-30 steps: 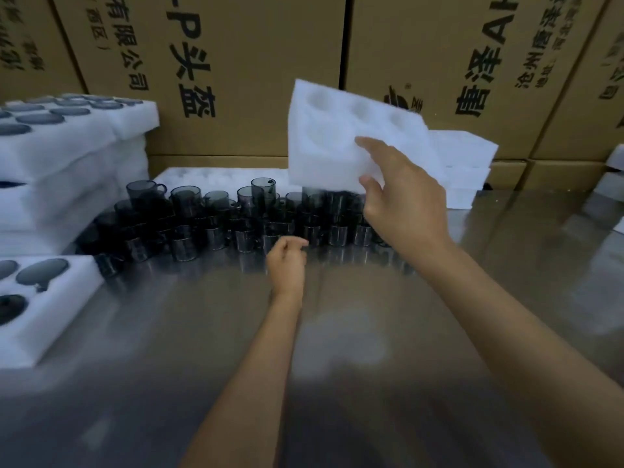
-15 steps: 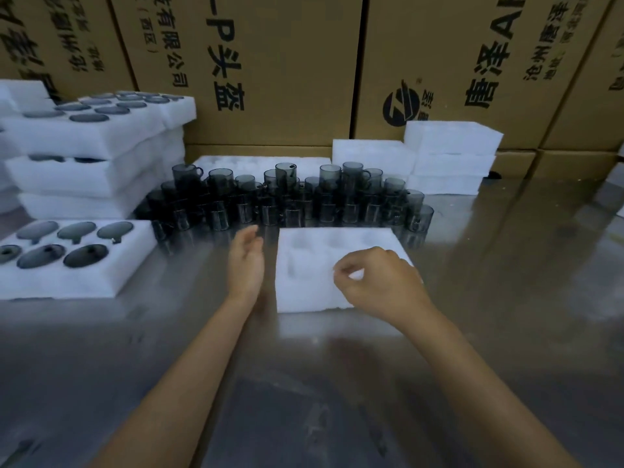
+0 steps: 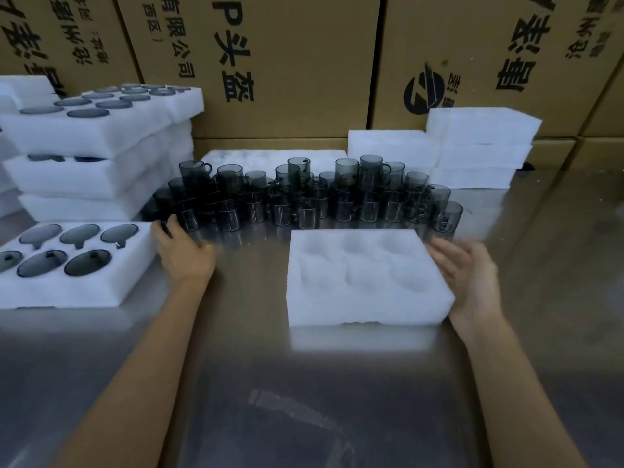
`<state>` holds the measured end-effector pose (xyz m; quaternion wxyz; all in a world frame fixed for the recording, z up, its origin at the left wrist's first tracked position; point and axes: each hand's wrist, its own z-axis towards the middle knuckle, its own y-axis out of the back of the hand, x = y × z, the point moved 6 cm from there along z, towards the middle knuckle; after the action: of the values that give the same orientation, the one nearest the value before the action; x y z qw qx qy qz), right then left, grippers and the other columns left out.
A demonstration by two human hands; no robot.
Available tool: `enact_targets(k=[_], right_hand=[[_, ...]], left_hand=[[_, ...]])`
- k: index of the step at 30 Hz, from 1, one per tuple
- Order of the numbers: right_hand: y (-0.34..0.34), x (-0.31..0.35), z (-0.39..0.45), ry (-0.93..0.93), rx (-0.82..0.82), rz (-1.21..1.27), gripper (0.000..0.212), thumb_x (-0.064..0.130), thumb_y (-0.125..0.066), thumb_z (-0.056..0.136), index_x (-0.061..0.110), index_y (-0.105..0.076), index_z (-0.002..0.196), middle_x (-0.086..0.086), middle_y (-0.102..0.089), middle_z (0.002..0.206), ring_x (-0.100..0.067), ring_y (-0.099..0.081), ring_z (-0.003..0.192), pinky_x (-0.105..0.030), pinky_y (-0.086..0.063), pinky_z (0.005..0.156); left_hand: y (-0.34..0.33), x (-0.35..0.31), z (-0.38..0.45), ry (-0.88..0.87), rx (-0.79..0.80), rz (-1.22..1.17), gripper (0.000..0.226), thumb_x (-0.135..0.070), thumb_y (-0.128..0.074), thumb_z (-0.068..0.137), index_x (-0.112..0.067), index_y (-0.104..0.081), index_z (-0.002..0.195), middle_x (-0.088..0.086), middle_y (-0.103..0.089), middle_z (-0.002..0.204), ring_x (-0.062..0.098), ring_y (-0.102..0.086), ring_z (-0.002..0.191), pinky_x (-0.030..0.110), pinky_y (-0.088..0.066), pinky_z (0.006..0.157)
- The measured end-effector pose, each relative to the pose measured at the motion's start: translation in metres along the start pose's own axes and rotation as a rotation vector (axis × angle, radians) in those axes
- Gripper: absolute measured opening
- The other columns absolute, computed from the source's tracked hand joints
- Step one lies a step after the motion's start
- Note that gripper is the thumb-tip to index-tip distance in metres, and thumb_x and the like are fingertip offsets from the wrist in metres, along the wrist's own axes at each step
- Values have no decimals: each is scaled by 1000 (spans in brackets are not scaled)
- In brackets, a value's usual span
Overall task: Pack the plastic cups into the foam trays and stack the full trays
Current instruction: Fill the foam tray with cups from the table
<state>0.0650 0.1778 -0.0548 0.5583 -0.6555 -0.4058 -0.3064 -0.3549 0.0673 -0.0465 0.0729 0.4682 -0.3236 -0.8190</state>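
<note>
Both hands left the empty tray: right hand open beside it, left hand seemingly touching the full tray.

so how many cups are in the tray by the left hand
6 show, in two rows of three in the full tray, just left of the left hand. The near-left cup is cut off by the frame edge.

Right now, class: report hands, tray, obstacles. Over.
Left hand touching full tray, grip unclear; right hand open beside empty tray. Cups loose behind. Nothing blocking.
</note>
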Motion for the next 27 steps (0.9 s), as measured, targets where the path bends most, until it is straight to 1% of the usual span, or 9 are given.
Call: enact_targets(k=[2, 4, 6, 9, 12, 15, 22, 25, 27], right_hand=[[-2, -1, -1, -22, 7, -102, 32, 31, -49, 100, 10, -65, 118, -6, -71, 114, -16, -68, 97, -30, -52, 91], [-5, -2, -1, -26, -10, -160, 28, 26, -51, 100, 4, -66, 110, -9, -71, 100, -14, -64, 79, -24, -50, 75], [-8, -3, 0, -16, -18, -222, 25, 21, -53, 99, 2, -67, 106, -12, -72, 95, -17, -64, 76, -25, -50, 73], [-8, -4, 3, 3, -28, -291, 18, 17, -57, 96, 5, -70, 97, -9, -75, 87, -14, -68, 71, -23, -53, 68], [-7, -5, 6, 8, -24, -320, 17, 17, -57, 94, 6, -71, 94, -7, -76, 85, -13, -70, 69, -24, -54, 67], [-5, -6, 9, 6, -23, -326, 19, 17, -57, 94, 6, -72, 93, -9, -76, 86, -18, -70, 75, -26, -53, 70], [-3, -7, 11, 21, -4, -338, 18, 17, -58, 93, 8, -73, 90, -4, -77, 79, -10, -72, 67, -24, -52, 67], [-3, -7, 11, 13, -10, -355, 18, 16, -58, 92, 8, -74, 90, -5, -78, 81, -11, -72, 67, -24, -52, 66], [-6, -8, 9, 13, -12, -381, 16, 18, -62, 91, 10, -76, 91, -5, -78, 85, -13, -73, 74, -26, -54, 68]], left_hand=[[-5, 1, 8, -9, 15, 44, 71, -1, -57, 87, 0, -27, 152, 21, -9, 164, 40, -21, 147, 45, -24, 116], [-9, 3, 15, 0, 41, 85, 70, -3, -57, 88, 0, -27, 152, 20, -8, 164, 39, -21, 147, 45, -24, 116], [-10, 5, 20, 6, 50, 132, 67, -4, -58, 89, 3, -30, 149, 23, -10, 163, 44, -27, 142, 48, -27, 114], [-12, 4, 23, -33, 24, 228, 52, -4, -58, 88, 9, -38, 135, 30, -23, 151, 51, -40, 124, 53, -36, 104], [-14, 1, 21, -79, 11, 280, 39, -2, -57, 88, 9, -45, 124, 34, -31, 138, 52, -42, 114, 56, -39, 99], [-12, -1, 20, -119, -8, 277, 31, 1, -55, 88, 9, -49, 118, 35, -33, 133, 52, -44, 108, 56, -41, 96], [-8, -8, 16, -184, -44, 220, 30, 7, -55, 86, 3, -52, 115, 30, -36, 124, 48, -48, 93, 53, -45, 79], [-6, -14, 14, -237, -77, 215, 20, -2, -56, 93, 1, -53, 113, 27, -38, 121, 46, -50, 92, 52, -45, 72], [-5, -19, 9, -274, -107, 216, 18, -11, -56, 97, -2, -55, 113, 24, -40, 118, 45, -52, 91, 52, -47, 66]])
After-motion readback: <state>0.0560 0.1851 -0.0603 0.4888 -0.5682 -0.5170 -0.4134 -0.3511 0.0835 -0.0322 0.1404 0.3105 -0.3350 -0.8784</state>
